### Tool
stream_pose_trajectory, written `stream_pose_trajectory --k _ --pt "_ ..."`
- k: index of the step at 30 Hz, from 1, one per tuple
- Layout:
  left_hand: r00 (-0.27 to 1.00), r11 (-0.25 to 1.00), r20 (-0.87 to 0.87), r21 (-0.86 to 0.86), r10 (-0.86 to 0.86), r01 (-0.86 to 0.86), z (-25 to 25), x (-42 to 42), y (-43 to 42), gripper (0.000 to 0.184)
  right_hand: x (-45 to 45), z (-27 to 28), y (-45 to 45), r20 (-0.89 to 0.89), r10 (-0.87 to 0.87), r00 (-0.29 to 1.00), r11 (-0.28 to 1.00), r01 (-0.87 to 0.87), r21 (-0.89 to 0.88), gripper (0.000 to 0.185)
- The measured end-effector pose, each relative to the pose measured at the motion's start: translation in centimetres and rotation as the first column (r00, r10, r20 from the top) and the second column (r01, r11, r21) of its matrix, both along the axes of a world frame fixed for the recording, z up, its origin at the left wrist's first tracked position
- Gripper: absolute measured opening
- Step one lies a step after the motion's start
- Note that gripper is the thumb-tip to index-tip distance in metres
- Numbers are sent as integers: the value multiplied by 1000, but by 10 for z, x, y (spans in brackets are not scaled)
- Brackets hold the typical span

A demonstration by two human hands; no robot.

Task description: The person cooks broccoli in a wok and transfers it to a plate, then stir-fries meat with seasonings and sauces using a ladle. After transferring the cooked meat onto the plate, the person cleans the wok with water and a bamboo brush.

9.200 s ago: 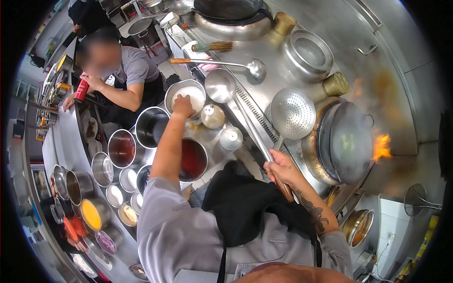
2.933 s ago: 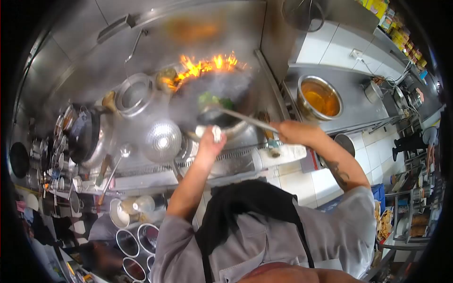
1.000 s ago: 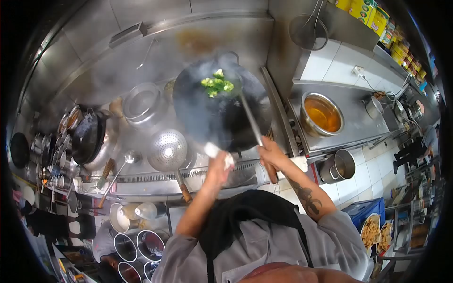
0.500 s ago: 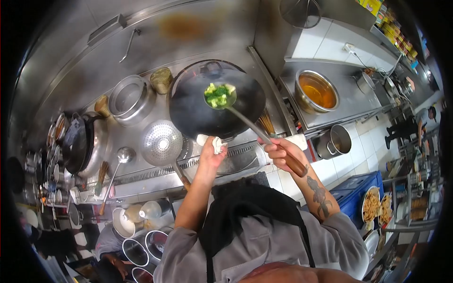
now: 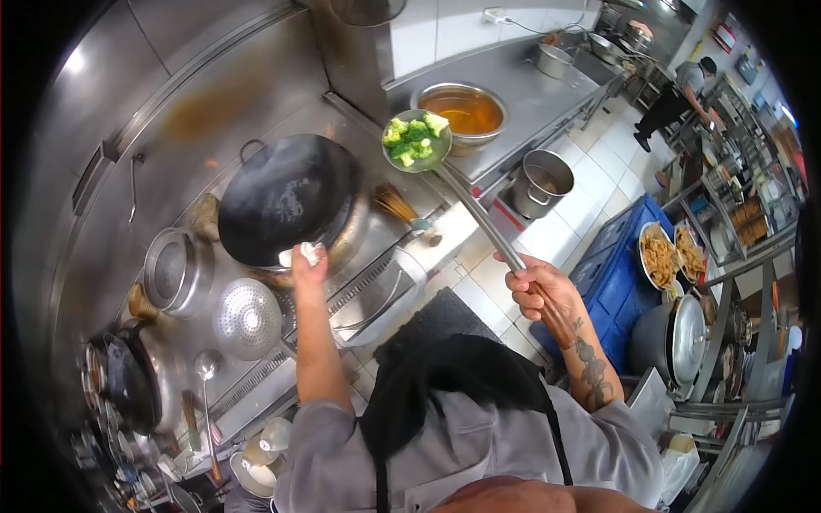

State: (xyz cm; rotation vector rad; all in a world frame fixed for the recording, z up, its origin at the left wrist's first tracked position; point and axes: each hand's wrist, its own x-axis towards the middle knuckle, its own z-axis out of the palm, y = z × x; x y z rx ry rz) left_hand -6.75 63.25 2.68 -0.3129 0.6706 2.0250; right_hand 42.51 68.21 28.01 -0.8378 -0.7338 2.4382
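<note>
1. Visibly, the broccoli (image 5: 415,141) is a small heap of florets, bright green with paler stalk ends, piled inside the round bowl of the ladle (image 5: 486,224).
2. Ladle condition: long metal shaft, brown grip at the lower end. The bowl faces up; in the head view it overlaps the near left side of the metal basin (image 5: 498,128) of orange liquid. Clearance between bowl and basin cannot be determined.
3. Position relative to fingers: the broccoli lies at the far end of the shaft, well apart from the right hand (image 5: 539,295).
4. Right hand: fingers curled together and clamped around the ladle handle, near the junction of shaft and brown grip. The grip extends below the hand toward the tattooed forearm.
5. Left hand (image 5: 310,265): fingers drawn together on a folded white cloth (image 5: 308,252) at the near rim of the wok (image 5: 291,201). Exact fingertip contact with the rim cannot be determined.
6. Wok condition: dark, wide interior with a dull sheen; loop handle at the far side.
7. Adjacent items: perforated skimmer (image 5: 248,318) near the left hand; bristle brush (image 5: 395,203) to the right of the wok.
</note>
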Motion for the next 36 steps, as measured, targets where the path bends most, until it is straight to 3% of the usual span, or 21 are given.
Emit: stream_pose_trajectory --k 1,5,9,13,18,23,25,27,31,36 --pt "999 998 30 -54 18 -16 2 1 -2 10 8 2 -3 55 -11 998 1000 10 24 50" --pt "997 998 55 -13 59 -59 -7 -2 -5 2 32 0 -8 129 -74 989 997 72 19 48" --pt "999 1000 43 -18 22 -21 -5 5 -5 4 31 -6 1 134 12 991 1000 -14 12 47" --pt "999 999 19 -34 29 -28 -21 -1 4 8 1 -21 20 15 191 982 982 -191 7 49" --pt "989 967 -15 -209 146 -146 38 45 -15 27 -61 -18 25 -129 260 957 953 -275 -123 49" --pt "963 930 -261 -366 -72 -29 38 105 -79 28 -105 -16 35 12 495 869 869 -494 -25 51" --pt "963 822 -207 -569 -171 23 77 138 -109 26 -116 -18 41 31 606 795 795 -606 6 52" --pt "930 837 -326 -546 -168 -40 69 162 -131 25 -127 -13 45 101 714 693 694 -719 33 54" --pt "958 860 -272 -507 -96 -57 52 225 -176 27 -146 -9 50 176 893 414 401 -910 108 58" --pt "879 729 -345 -499 328 -468 84 342 -194 27 -178 0 55 98 994 -51 -57 -997 57 56"
